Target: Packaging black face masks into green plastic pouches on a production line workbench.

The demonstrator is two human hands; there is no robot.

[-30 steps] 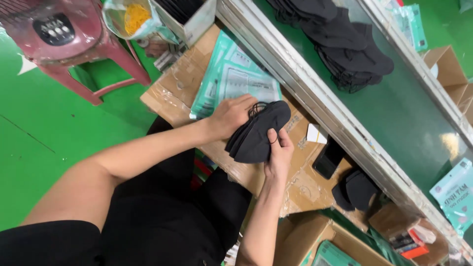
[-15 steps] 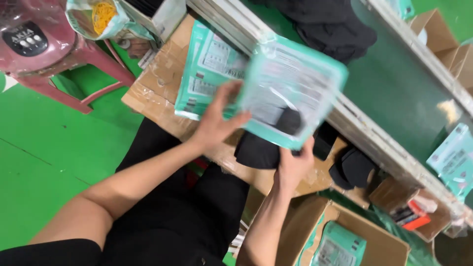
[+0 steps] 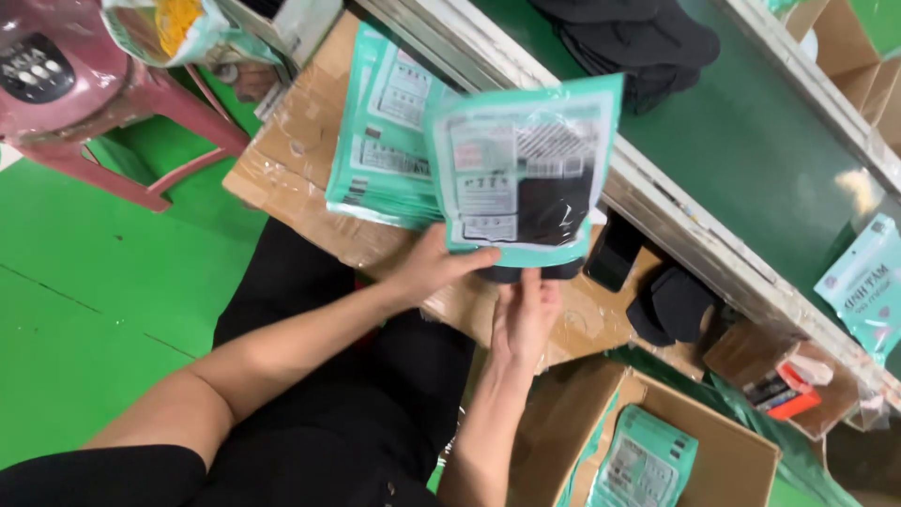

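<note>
pouch: I see a teal plastic pouch (image 3: 522, 169) with a clear printed panel, held upright and slightly tilted above the cardboard box top (image 3: 300, 131).
contents: I make out a stack of black masks (image 3: 554, 211) through its lower right, their lower edge poking out below the opening.
place: it overlaps the right edge of the cardboard box top's lying pile.

Two hands (image 3: 441, 268) (image 3: 524, 314), one held pouch (image 3: 522, 169), one pink stool (image 3: 84, 84).
</note>
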